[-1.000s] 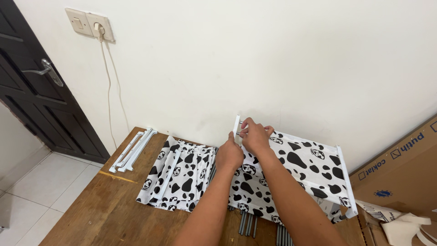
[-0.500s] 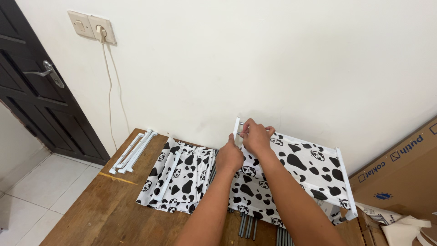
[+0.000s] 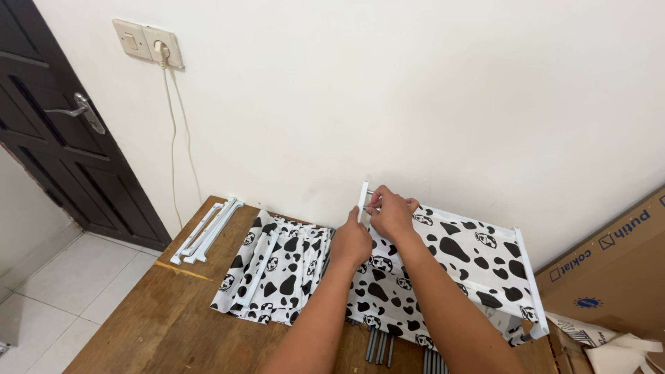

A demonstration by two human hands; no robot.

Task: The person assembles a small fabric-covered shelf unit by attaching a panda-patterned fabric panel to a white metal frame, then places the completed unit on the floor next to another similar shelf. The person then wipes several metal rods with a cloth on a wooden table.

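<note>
- The white side rail (image 3: 362, 201) stands near the middle of the frame, just above centre, its long axis nearly upright, at the left end of the cow-print fabric shelf (image 3: 463, 262).
- The right hand (image 3: 392, 213) lies just right of the rail, fingers pinched on a thin rod end where it meets the rail.
- The left hand (image 3: 350, 244) sits just below the rail's foot, fingers curled; what it grips is hidden.
- Both hands are close to it; the right is at the joint itself.
- Folded cow-print fabric (image 3: 276, 271) lies left of the hands on the wooden table (image 3: 152, 318).
</note>
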